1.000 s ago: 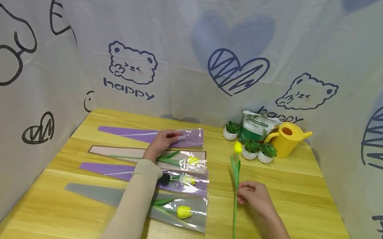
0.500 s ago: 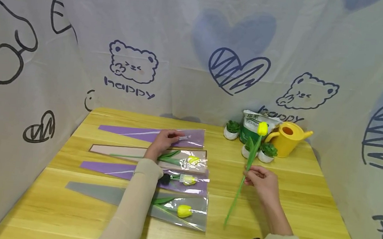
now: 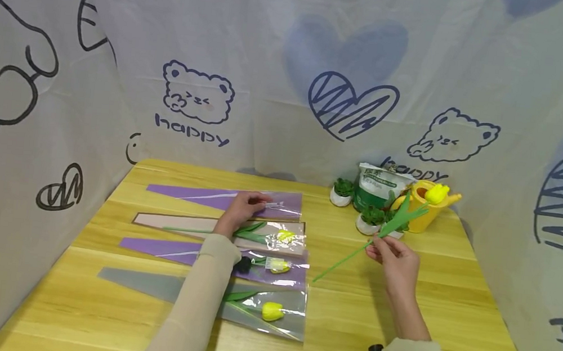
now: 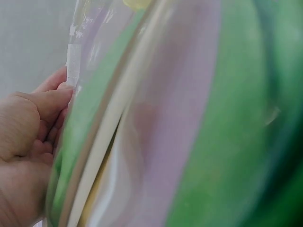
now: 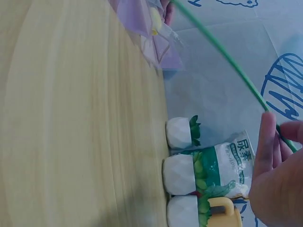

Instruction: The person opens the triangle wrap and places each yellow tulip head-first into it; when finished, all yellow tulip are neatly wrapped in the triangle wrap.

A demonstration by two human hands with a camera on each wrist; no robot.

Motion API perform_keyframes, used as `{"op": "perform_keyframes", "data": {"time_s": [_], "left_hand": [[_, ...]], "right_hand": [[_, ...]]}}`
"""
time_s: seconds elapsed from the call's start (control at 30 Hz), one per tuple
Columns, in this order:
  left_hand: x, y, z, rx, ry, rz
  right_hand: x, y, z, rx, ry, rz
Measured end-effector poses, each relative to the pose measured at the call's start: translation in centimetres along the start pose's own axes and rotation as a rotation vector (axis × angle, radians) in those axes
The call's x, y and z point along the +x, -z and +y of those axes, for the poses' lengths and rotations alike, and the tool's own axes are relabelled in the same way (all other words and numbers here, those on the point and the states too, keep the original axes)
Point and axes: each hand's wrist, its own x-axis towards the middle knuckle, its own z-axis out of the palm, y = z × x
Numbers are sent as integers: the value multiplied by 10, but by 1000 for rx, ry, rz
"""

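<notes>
My right hand (image 3: 395, 265) pinches the green stem of a yellow tulip (image 3: 393, 223) between thumb and fingers. The tulip slants above the table, its bloom up to the right and its stem end down to the left. At the back, my left hand (image 3: 243, 211) pinches the purple clear-fronted flower sleeve (image 3: 193, 193) near a small white strip; thumb and finger meet at that strip (image 4: 73, 64) in the left wrist view. Nearer lie a pinkish brown-edged sleeve (image 3: 152, 221), another purple sleeve (image 3: 142, 245) and a grey sleeve (image 3: 149, 284), each with a yellow tulip inside.
Small potted succulents (image 3: 342, 191) stand at the back right, beside a green and white bag (image 3: 374, 187) and a yellow watering can (image 3: 417, 219). Printed cloth (image 3: 266, 123) hangs around the wooden table (image 3: 337, 339).
My right hand has lifted the tulip from near upright in the view and swung its bloom up and right, towards the watering can. My left hand stays on the back purple sleeve.
</notes>
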Motion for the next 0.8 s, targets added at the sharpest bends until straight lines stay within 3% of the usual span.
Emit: {"op": "perform_keyframes", "data": {"time_s": [0.37,0.57,0.8], "left_hand": [[1,1,-2,-12,3,5],[2,1,-2,-18,2,3],[3,0,-2,-24,-20,4]], "right_hand": [[23,-25,1,169,67,152],[39,-41,7,226,22,174],[52,-57,15,209,-61,154]]}}
